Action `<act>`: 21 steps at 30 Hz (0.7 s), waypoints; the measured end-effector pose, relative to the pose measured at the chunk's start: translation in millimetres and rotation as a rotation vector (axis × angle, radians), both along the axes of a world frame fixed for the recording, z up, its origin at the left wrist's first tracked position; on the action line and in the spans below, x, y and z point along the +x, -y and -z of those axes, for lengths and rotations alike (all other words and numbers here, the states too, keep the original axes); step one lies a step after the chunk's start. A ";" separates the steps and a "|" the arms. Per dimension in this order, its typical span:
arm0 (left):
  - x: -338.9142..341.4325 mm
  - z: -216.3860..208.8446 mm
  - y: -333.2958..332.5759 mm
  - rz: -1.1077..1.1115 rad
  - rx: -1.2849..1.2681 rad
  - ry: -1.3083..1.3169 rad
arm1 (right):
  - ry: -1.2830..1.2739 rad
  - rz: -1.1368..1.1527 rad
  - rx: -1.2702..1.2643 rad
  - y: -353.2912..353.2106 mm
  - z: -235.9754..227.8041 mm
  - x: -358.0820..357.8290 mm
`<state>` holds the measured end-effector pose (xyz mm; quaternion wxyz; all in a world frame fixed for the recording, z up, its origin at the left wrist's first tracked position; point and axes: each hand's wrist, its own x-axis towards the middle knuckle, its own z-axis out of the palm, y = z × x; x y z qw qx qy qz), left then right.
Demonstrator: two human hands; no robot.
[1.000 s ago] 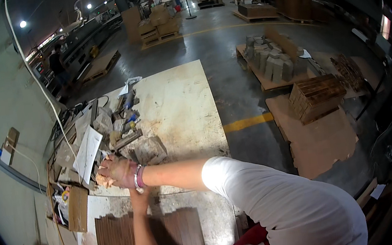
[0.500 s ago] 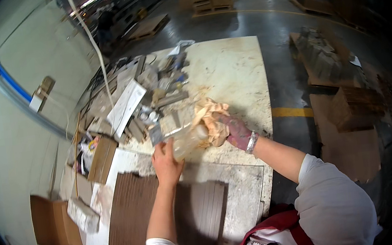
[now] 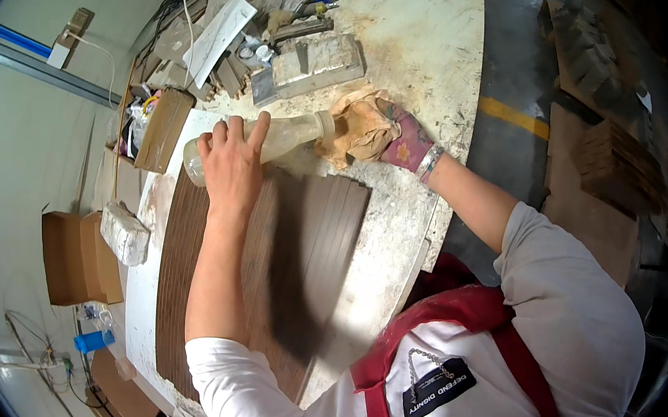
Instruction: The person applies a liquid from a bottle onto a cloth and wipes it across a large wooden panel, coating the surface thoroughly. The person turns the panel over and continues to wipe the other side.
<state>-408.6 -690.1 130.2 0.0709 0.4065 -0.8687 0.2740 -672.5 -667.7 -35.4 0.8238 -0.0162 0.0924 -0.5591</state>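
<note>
My bare left hand is wrapped round a translucent plastic bottle, tipped on its side with its neck toward the right. The bottle's mouth meets a crumpled, stained peach-coloured cloth. My right hand, in a purple patterned glove, grips that cloth from its right side. Below my left forearm lie brown wood-look strips, set side by side on the worktable. Any liquid leaving the bottle cannot be made out.
A pale, crusted block stands beyond the bottle. Behind it are scraps, tools and a white sheet. Cardboard boxes line the left side. To the right, past the table edge, stacked brown pieces rest on cardboard on the floor.
The bottle has swung from a slant to lying nearly level, its mouth now at the cloth. My view has tilted down, showing more of the strips and my torso.
</note>
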 end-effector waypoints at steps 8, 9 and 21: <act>1.0 20.7 -0.2 0.063 0.091 -0.077 | -0.001 -0.097 -0.034 -11.8 6.6 -1.0; -2.2 32.5 2.2 0.083 0.069 -0.093 | 0.049 -0.181 -0.181 -7.9 6.8 -7.4; -79.3 101.8 88.5 0.150 0.452 -1.236 | -1.343 0.434 -0.520 -5.5 -10.8 -57.1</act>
